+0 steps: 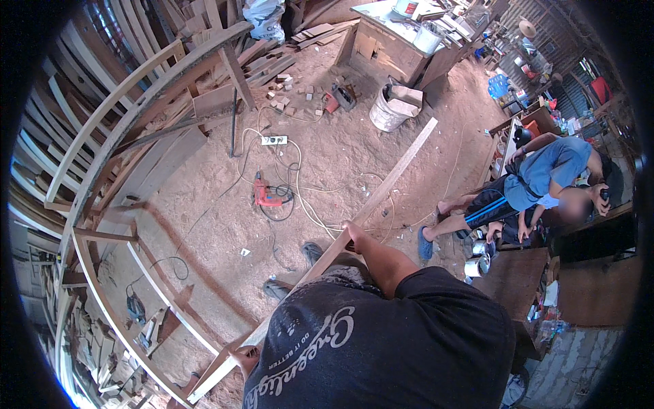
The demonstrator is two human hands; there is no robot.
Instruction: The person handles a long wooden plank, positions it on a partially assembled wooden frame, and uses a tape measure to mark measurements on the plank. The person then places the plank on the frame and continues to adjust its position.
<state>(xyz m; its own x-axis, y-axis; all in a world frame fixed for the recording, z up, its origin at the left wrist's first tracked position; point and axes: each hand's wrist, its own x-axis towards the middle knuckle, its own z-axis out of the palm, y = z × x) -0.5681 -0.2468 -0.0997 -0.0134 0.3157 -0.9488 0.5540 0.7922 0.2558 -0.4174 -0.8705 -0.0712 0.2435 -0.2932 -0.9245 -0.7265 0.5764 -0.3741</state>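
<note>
A long, narrow wooden board (397, 170) runs diagonally across in front of my body, from the upper right to the lower left. My right hand (351, 235) is closed around it near the middle. Farther down, my left hand (245, 358) grips the same board close to its lower end. That end reaches the lower corner of a curved wooden frame (172, 300); whether they touch I cannot tell. Some of the board is hidden behind my shirt and arms.
A red drill (269, 196) and a white power strip (274, 140) lie on the dusty floor among loose cords. Beyond them stand a white bucket (388, 117) and a workbench (385, 51). At right, a person in blue (552, 170) bends over. Timber is piled at left.
</note>
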